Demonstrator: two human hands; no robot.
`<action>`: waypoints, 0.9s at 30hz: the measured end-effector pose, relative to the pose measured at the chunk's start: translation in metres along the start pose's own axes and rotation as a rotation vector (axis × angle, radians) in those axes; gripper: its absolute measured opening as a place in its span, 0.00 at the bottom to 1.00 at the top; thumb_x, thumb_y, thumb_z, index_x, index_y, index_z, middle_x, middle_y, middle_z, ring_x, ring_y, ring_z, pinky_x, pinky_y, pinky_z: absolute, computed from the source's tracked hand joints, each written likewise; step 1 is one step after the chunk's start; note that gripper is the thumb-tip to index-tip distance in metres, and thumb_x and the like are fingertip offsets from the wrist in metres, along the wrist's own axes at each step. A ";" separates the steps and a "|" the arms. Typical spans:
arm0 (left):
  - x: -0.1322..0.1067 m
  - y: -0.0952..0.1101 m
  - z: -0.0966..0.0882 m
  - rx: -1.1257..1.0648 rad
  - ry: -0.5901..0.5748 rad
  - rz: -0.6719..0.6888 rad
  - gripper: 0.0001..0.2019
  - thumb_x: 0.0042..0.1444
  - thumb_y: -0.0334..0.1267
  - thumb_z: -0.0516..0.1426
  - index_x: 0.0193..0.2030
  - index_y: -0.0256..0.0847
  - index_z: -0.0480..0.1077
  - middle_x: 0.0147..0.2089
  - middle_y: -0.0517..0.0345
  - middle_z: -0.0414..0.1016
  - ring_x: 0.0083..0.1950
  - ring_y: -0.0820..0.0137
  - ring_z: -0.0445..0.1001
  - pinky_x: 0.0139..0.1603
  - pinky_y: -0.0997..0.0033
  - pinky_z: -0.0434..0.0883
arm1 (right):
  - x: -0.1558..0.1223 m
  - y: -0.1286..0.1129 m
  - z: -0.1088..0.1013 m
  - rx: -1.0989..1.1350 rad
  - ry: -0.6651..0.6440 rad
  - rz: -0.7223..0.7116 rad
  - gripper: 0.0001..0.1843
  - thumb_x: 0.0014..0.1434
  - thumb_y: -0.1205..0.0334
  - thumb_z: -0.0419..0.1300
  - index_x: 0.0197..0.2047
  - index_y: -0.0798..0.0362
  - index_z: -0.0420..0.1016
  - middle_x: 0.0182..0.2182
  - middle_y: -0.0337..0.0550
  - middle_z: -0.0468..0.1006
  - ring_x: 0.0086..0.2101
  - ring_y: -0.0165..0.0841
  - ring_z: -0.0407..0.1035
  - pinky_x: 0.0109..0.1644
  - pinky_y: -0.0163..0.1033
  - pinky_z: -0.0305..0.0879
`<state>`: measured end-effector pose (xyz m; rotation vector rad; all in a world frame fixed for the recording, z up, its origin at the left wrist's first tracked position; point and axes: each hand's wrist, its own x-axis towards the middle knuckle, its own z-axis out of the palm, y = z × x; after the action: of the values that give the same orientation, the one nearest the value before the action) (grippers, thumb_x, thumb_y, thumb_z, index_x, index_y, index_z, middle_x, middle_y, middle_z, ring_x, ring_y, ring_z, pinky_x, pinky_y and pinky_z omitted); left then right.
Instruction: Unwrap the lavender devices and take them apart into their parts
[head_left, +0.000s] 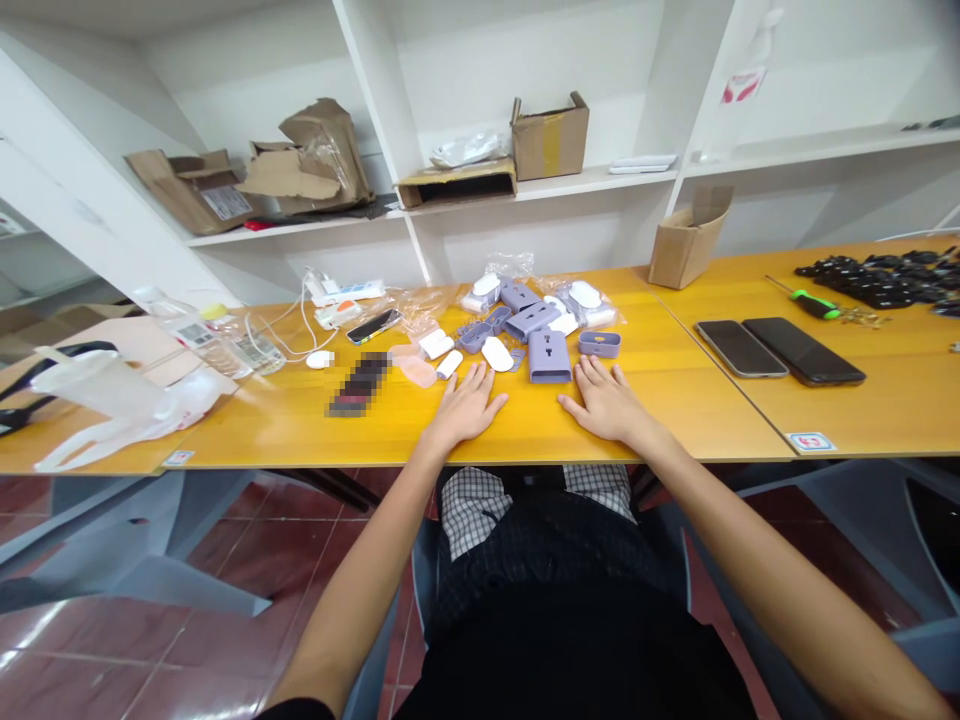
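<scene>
Now, my left hand and right hand rest palm-down on a yellow desk, fingers spread open and gripping nothing. Just beyond the fingertips lies a loose heap of lavender plastic cases and white oval pieces, some inside clear plastic bags. A small white piece sits just past my left fingers, beside a pale pink piece. A lavender housing stands just past my right fingers. Left of my left hand lie a pixelated oblong and a white power strip. Right of my right hand, two smartphones and a green-handled screwdriver lie on the adjoining desk.
</scene>
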<state>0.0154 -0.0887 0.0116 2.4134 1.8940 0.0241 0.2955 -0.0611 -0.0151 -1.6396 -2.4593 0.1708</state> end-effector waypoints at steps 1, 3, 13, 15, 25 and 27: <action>0.000 0.000 0.000 0.002 0.000 0.001 0.36 0.77 0.55 0.41 0.82 0.34 0.50 0.85 0.40 0.43 0.86 0.52 0.42 0.83 0.40 0.43 | 0.000 0.000 0.000 -0.010 -0.009 -0.001 0.48 0.72 0.38 0.41 0.79 0.70 0.53 0.79 0.67 0.49 0.78 0.56 0.42 0.79 0.67 0.40; 0.000 0.000 0.000 0.004 0.007 0.006 0.36 0.77 0.55 0.41 0.82 0.34 0.49 0.85 0.41 0.43 0.86 0.52 0.42 0.83 0.40 0.43 | 0.000 0.001 0.000 -0.019 -0.015 -0.006 0.48 0.73 0.38 0.41 0.79 0.69 0.54 0.79 0.66 0.49 0.78 0.55 0.42 0.79 0.67 0.40; 0.000 -0.001 0.000 -0.003 0.013 0.017 0.36 0.76 0.56 0.41 0.82 0.34 0.50 0.84 0.40 0.45 0.86 0.52 0.43 0.83 0.40 0.44 | 0.000 0.000 -0.002 -0.028 -0.039 -0.001 0.47 0.73 0.37 0.40 0.80 0.66 0.53 0.79 0.63 0.50 0.78 0.53 0.42 0.79 0.65 0.41; 0.000 -0.001 0.000 0.000 0.017 0.020 0.36 0.76 0.56 0.41 0.82 0.34 0.50 0.84 0.40 0.45 0.86 0.52 0.44 0.83 0.39 0.44 | 0.000 0.000 -0.003 -0.029 -0.037 -0.002 0.47 0.73 0.38 0.40 0.80 0.65 0.53 0.79 0.62 0.51 0.78 0.53 0.42 0.79 0.65 0.41; -0.006 0.006 -0.009 0.045 0.031 0.007 0.33 0.76 0.54 0.44 0.80 0.37 0.55 0.84 0.40 0.49 0.84 0.51 0.49 0.81 0.41 0.51 | 0.000 -0.001 -0.004 -0.037 -0.046 0.000 0.47 0.73 0.38 0.40 0.80 0.68 0.52 0.79 0.63 0.50 0.78 0.53 0.43 0.79 0.66 0.41; -0.004 0.011 -0.020 0.089 0.034 -0.018 0.30 0.74 0.53 0.47 0.74 0.37 0.65 0.80 0.38 0.60 0.80 0.47 0.60 0.77 0.42 0.60 | 0.000 -0.001 -0.004 -0.037 -0.044 -0.004 0.47 0.73 0.38 0.40 0.80 0.67 0.52 0.79 0.64 0.50 0.78 0.54 0.43 0.79 0.67 0.41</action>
<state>0.0238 -0.0940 0.0323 2.4673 1.9725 -0.0217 0.2958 -0.0616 -0.0107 -1.6635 -2.5126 0.1632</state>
